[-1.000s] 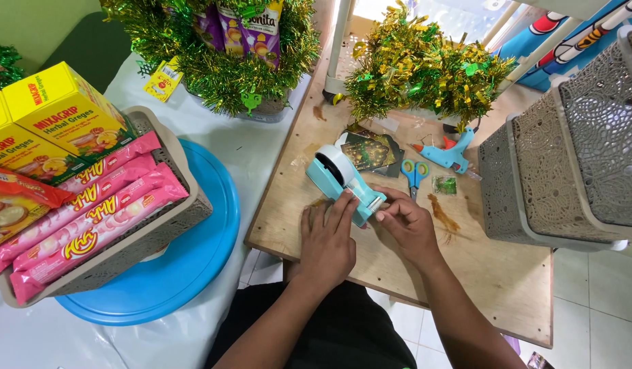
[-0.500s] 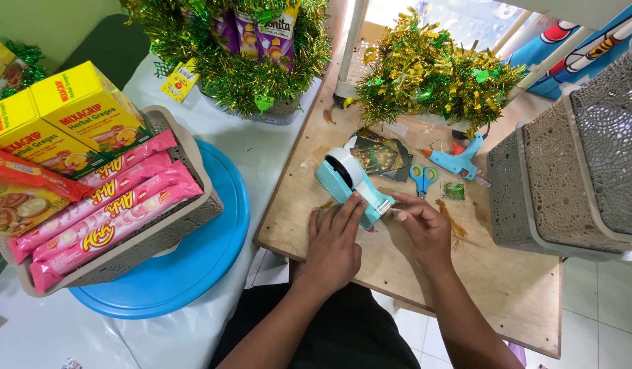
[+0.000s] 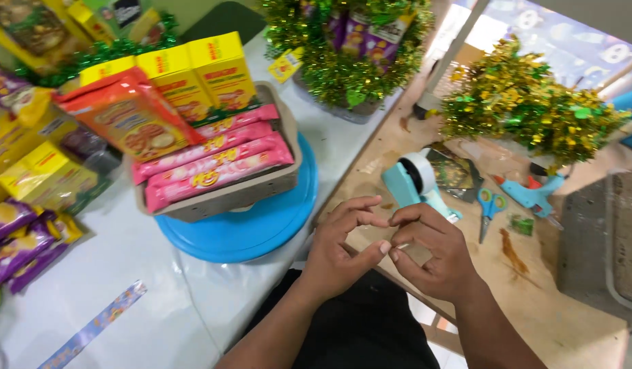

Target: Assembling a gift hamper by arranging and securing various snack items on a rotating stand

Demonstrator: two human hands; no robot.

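Hands have come off the tape dispenser (image 3: 417, 184), which earlier sat under the left hand (image 3: 341, 251) and now stands alone on the wooden table (image 3: 575, 321) just beyond both. Left hand and right hand (image 3: 435, 254) meet fingertip to fingertip, fingers (image 3: 383, 247) pinched nearly closed on a small clear piece of tape (image 3: 400, 246) between them. Scissors (image 3: 490, 208) lie right of the dispenser; a snack basket (image 3: 223, 195) on a blue tray (image 3: 251, 229) sits left.
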